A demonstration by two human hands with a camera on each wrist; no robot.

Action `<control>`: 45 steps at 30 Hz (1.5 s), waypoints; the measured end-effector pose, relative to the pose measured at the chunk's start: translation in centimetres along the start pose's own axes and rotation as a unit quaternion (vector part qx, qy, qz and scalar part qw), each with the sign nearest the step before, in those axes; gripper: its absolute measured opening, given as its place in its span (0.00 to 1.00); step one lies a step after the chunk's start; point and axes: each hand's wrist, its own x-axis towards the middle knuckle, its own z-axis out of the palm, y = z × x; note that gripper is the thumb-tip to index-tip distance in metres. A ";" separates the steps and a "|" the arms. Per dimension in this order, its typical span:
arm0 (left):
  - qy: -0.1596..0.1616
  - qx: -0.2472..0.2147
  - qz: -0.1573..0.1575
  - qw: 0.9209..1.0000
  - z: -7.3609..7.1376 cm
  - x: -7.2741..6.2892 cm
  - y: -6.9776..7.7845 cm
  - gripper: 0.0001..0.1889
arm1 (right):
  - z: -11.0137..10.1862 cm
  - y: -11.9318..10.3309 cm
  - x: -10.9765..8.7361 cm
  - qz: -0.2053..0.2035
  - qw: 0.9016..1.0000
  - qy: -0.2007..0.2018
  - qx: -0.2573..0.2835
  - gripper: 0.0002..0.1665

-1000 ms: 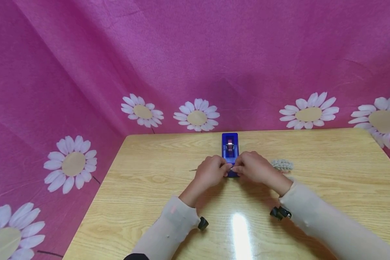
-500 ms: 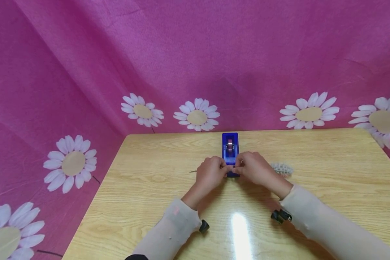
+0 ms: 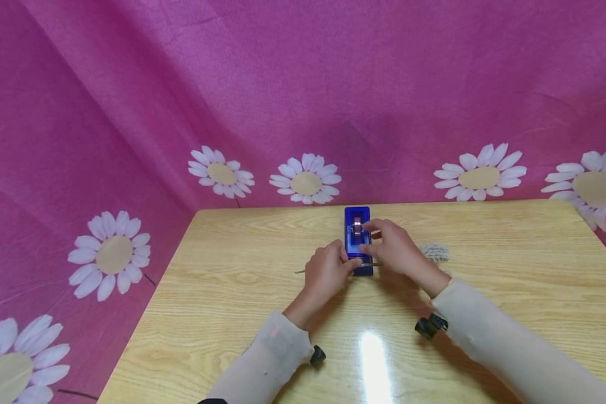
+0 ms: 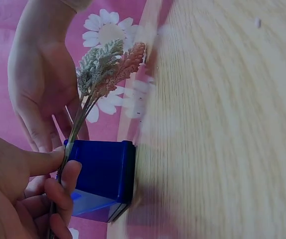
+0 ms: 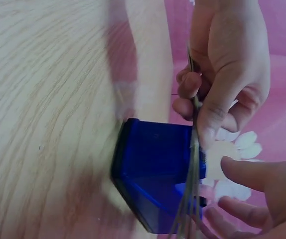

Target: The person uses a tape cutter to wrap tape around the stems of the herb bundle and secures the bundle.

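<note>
A blue tape dispenser [image 3: 357, 213] with a roll in it stands on the wooden table. In front of its near end, my left hand [image 3: 327, 268] pinches a bunch of thin stems [image 5: 195, 149] between thumb and fingers. The stems lead to fluffy artificial flower sprigs, one grey-green [image 4: 99, 64] and one reddish-brown [image 4: 129, 64]. In the head view the sprig heads [image 3: 435, 252] lie beyond my right wrist. My right hand [image 3: 396, 248] hovers at the dispenser's right side near the roll. Its thumb and fingers are spread apart, and nothing shows between them.
The light wooden table [image 3: 232, 269] spreads around both hands. Behind it and on the left hangs a pink curtain [image 3: 363, 112] printed with white daisies. A small black wrist camera [image 3: 317, 356] sits at my left cuff, another [image 3: 431, 325] at my right.
My right hand has let go at the stems and moved up toward the dispenser's roll, its fingers spreading. My left hand stays in nearly the same place, still holding the stems.
</note>
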 end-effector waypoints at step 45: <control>-0.002 -0.012 0.023 1.000 0.6 0.4 -1.0 0.19 | 1.3 2.0 3.8 0.035 0.999 0.003 0.026 0.47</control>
